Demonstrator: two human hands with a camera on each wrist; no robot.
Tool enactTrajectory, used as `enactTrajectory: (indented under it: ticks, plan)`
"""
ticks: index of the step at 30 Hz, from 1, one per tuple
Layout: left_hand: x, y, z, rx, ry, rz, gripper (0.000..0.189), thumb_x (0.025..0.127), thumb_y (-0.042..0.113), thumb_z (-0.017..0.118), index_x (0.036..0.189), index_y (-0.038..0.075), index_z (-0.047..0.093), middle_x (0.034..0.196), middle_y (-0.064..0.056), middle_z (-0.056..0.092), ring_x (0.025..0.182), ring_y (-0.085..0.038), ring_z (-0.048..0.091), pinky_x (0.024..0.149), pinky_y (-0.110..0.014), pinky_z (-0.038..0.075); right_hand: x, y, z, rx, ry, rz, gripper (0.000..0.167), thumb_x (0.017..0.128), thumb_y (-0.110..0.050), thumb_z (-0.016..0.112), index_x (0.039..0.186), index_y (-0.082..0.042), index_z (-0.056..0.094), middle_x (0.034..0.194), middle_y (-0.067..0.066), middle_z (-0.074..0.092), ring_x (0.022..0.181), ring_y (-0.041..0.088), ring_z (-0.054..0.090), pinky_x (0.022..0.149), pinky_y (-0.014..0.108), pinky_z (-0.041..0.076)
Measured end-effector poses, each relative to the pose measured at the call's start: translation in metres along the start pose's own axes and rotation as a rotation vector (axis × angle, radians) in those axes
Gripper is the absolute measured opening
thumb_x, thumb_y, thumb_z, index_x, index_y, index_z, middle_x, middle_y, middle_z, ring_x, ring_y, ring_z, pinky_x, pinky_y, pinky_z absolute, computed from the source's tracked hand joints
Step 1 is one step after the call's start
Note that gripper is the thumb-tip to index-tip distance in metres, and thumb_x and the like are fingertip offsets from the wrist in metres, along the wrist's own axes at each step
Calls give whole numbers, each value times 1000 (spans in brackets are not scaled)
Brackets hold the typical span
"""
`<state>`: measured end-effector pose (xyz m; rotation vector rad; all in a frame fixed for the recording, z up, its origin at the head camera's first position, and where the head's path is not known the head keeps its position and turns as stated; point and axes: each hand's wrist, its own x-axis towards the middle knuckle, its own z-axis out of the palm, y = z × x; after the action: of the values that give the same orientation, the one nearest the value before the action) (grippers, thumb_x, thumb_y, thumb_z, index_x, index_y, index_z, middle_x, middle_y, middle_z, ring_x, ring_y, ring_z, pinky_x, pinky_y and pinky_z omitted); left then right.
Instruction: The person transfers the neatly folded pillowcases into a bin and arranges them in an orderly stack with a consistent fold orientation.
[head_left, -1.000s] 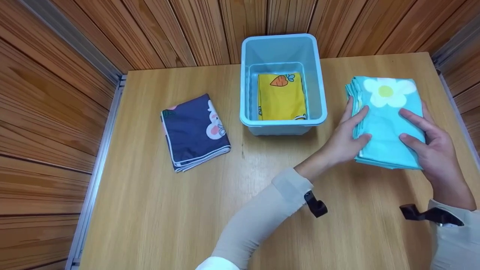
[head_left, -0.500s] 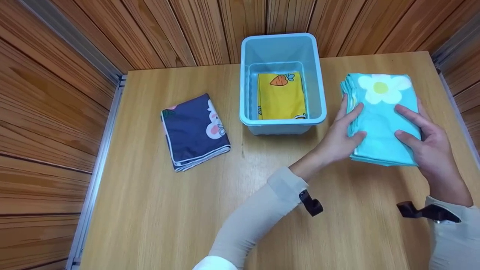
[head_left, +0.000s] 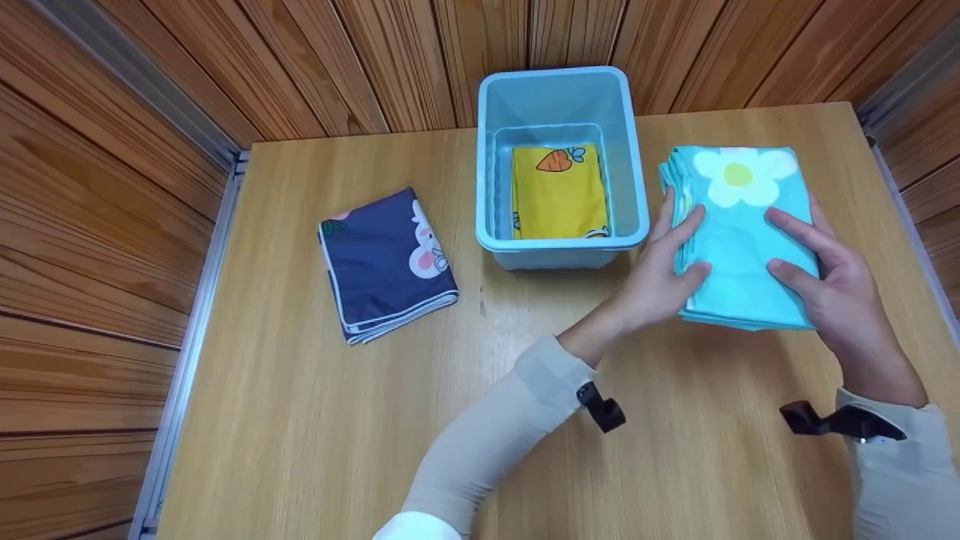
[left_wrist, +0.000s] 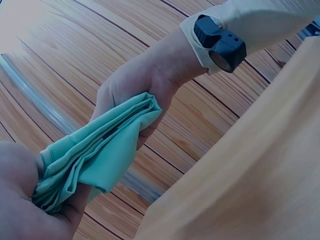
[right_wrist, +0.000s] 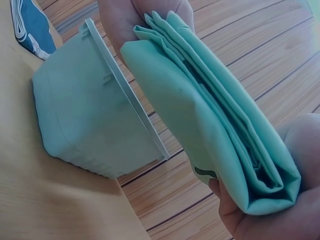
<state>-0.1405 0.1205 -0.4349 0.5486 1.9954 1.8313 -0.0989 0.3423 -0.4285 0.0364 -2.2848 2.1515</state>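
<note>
A folded turquoise cloth (head_left: pixel 750 255) with a white flower is held above the table at the right in the head view. My left hand (head_left: pixel 649 289) grips its left edge, thumb on top. At the right edge my right hand (head_left: pixel 844 289) holds it, thumb and a finger over the upper face. In the right wrist view the cloth (right_wrist: pixel 205 115) shows its layered folds, spanning both hands. The left wrist view also has the cloth (left_wrist: pixel 100 150) between them. A blue plastic bin (head_left: pixel 562 245) stands left of the cloth, with a folded yellow carrot-print cloth (head_left: pixel 559 199) lying inside.
A folded navy cloth (head_left: pixel 379 270) with a white rabbit print lies on the wooden table (head_left: pixel 300 435), left of the bin. Wood-plank walls (head_left: pixel 420 60) border the table at the back and sides, with metal rails (head_left: pixel 191 322) along the side edges.
Both hands have carried the turquoise cloth a little to the left, nearer the bin. The grip looks the same. Bin, yellow cloth and navy cloth stay in place.
</note>
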Motion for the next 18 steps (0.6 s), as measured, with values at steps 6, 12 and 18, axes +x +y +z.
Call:
enactTrajectory:
  ticks: [6,12,18]
  plan:
    - [-3,3,-8,-20,1,15,66,102,5,58,161,10,28,171,8,-9,154,-4,-1,100,-11,42,2,-2,6,-12,-5,-11,52,99,7,57,148,-10,54,172,-4,2,157,20,-8,104,10,33]
    - [-6,4,-13,-37,16,12,67,102,4,59,161,10,28,171,8,-7,154,-5,-1,100,-11,42,4,-3,11,13,-21,-12,51,99,7,56,147,-10,55,172,-2,0,156,21,-10,98,9,39]
    - [-8,6,-16,-41,25,20,67,101,2,59,160,9,28,171,8,-9,154,-5,-4,103,-11,40,5,-6,15,41,-35,-55,50,98,11,56,146,-3,55,172,0,3,157,22,-6,103,12,36]
